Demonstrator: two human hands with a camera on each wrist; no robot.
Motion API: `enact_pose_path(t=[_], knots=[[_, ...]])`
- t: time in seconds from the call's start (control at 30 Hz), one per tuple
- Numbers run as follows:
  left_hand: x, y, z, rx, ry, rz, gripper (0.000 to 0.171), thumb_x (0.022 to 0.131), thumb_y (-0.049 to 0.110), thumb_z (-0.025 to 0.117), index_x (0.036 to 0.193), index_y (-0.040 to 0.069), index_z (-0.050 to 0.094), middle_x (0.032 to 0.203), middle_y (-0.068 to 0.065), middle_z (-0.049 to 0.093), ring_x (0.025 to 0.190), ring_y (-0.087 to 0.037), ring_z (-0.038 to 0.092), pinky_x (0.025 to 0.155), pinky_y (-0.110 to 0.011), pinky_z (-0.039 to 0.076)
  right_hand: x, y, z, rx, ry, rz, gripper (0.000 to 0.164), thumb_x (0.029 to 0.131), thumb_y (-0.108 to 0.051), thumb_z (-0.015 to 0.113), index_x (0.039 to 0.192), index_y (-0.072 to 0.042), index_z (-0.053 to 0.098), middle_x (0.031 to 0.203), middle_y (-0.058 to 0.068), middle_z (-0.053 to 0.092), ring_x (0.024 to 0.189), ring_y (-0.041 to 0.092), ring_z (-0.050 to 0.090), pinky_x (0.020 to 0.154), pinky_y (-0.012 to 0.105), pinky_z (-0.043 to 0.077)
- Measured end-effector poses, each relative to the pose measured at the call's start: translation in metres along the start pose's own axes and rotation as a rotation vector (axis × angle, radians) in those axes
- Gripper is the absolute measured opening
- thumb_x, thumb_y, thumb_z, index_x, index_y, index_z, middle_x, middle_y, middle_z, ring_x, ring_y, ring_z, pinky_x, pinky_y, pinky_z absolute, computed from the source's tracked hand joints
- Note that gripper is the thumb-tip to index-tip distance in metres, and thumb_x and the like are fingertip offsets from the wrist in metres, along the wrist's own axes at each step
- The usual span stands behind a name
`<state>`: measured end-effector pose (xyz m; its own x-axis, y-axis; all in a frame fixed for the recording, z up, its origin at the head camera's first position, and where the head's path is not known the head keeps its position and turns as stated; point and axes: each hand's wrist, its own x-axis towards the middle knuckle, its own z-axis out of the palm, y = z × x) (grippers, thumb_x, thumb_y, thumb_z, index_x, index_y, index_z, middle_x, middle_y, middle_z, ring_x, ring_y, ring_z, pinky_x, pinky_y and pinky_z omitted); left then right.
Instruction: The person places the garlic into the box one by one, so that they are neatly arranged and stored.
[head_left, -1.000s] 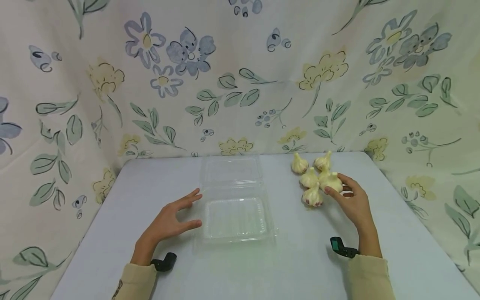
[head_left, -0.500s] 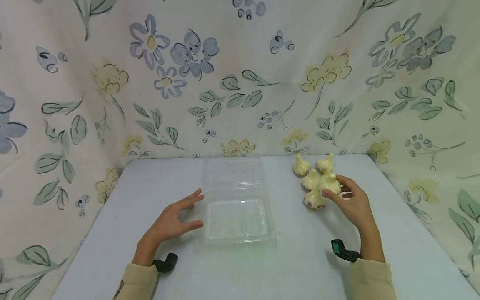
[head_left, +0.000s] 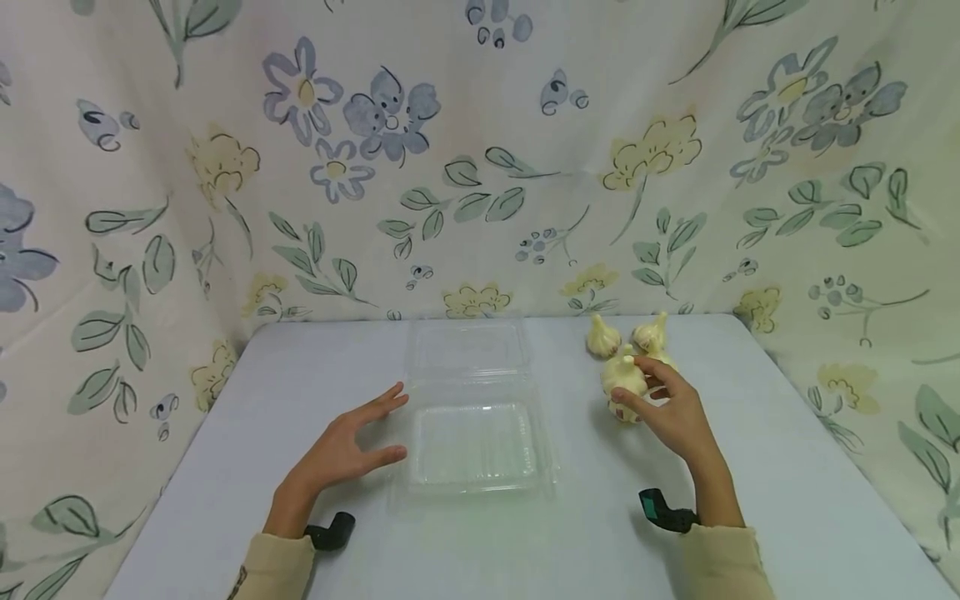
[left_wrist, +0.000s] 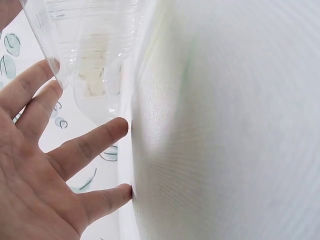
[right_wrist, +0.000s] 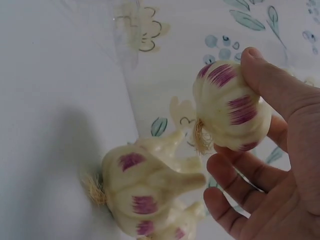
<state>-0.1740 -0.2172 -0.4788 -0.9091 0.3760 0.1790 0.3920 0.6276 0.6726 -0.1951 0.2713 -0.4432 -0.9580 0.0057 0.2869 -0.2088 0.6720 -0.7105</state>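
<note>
My right hand (head_left: 675, 412) pinches a garlic bulb (right_wrist: 232, 107) between thumb and fingers. In the right wrist view this bulb, pale with purple streaks and a tuft of roots, hangs clear of the other garlic bulbs (right_wrist: 145, 190). Seen from the head, it covers part of the group at the back right. A clear plastic clamshell box (head_left: 472, 488) lies at mid-table with its lid (head_left: 467, 350) folded back. At the box's left side is my left hand (head_left: 333, 450), fingers spread and fairly straight. Some of its fingertips (left_wrist: 54, 90) meet the clear plastic in the left wrist view.
Two garlic bulbs stand farthest back, one on the left (head_left: 602, 340) and one on the right (head_left: 651, 335). The white table (head_left: 480, 550) ends at a floral curtain (head_left: 480, 208) behind and at both sides. Each wrist wears a black camera.
My right hand has lifted the garlic bulb off the group and carried it left, towards the box. The left hand stays in place beside the box. The head view has tilted slightly.
</note>
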Motion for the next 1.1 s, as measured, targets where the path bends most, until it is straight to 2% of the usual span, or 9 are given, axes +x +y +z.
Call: enact_pose_path(t=[0.1,0.3,0.6,0.87,1.1], knots=[[0.0,0.0,0.0,0.001,0.001,0.006,0.074,0.087,0.039,0.081,0.153,0.026,0.049,0.166,0.009,0.034,0.149,-0.034,0.041,0.113,-0.067,0.037,0.001,-0.003,0.009,0.031,-0.016,-0.026,0.059,0.091,-0.031,0.079,0.141,-0.01,0.058,0.125,0.011,0.067,0.099,0.0,0.052,0.084,0.025,0.048],[-0.001,0.0,0.0,0.012,0.002,0.009,0.074,0.088,0.041,0.08,0.153,0.025,0.049,0.166,0.009,0.034,0.144,-0.034,0.048,0.112,-0.066,0.039,0.002,-0.013,0.024,0.099,-0.042,-0.085,0.059,0.087,-0.025,0.083,0.14,-0.013,0.061,0.126,0.006,0.067,0.101,0.001,0.054,0.086,0.03,0.05],[0.001,0.003,0.001,0.018,-0.012,-0.018,0.075,0.087,0.042,0.08,0.153,0.024,0.048,0.167,0.009,0.033,0.143,-0.034,0.049,0.114,-0.067,0.037,0.001,-0.029,0.044,0.156,-0.064,-0.141,0.057,0.085,-0.023,0.084,0.138,-0.019,0.064,0.12,0.002,0.067,0.099,0.004,0.055,0.083,0.036,0.052],[0.002,0.003,0.001,-0.003,-0.013,-0.041,0.077,0.085,0.043,0.082,0.153,0.027,0.049,0.166,0.011,0.034,0.142,-0.033,0.05,0.114,-0.07,0.034,-0.001,-0.037,0.049,0.143,-0.09,-0.146,0.058,0.084,-0.025,0.085,0.138,-0.019,0.064,0.12,0.002,0.067,0.1,0.008,0.056,0.084,0.037,0.053],[0.004,0.003,-0.001,-0.036,-0.019,-0.06,0.079,0.082,0.042,0.084,0.152,0.028,0.05,0.165,0.011,0.035,0.145,-0.034,0.048,0.115,-0.068,0.034,0.002,-0.042,0.051,0.113,-0.087,-0.193,0.058,0.085,-0.026,0.085,0.139,-0.019,0.063,0.127,0.003,0.067,0.102,0.01,0.056,0.084,0.04,0.054]])
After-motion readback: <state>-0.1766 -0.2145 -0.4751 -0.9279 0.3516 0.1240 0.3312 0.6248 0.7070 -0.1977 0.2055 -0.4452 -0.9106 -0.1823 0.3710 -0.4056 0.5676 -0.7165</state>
